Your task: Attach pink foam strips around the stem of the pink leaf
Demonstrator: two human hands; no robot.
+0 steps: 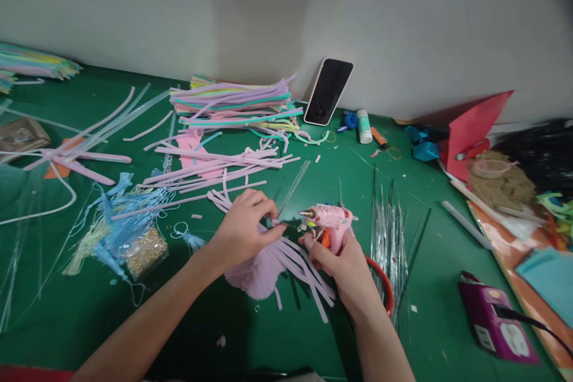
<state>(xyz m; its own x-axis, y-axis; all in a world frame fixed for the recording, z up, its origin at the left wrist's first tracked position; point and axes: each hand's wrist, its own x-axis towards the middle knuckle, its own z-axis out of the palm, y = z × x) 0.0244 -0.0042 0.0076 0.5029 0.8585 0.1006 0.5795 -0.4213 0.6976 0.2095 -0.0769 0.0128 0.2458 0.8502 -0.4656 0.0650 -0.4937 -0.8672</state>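
Note:
My left hand (248, 224) is closed in a pinch, its thumb and fingertips on a small lilac pipe cleaner piece (274, 223). Under it lies a lilac pipe cleaner bundle (257, 274), with a rounded fluffy part and loose strands fanning right. Thin straight wires (295, 187) stick out beyond the fingertips. Wrapped round its handle, my right hand (340, 259) holds a pink glue gun (333, 218), the nozzle pointing left toward my left fingertips. Part of the bundle is hidden by my left hand.
Behind my hands lie loose lilac pipe cleaners (219, 162) and a multicoloured pile (233, 101). A phone (329, 92) leans on the wall. Blue tassels (116, 221) and a bag of gold beads (145, 252) sit left; silver wires (388, 233) and a purple box (496, 319) lie right.

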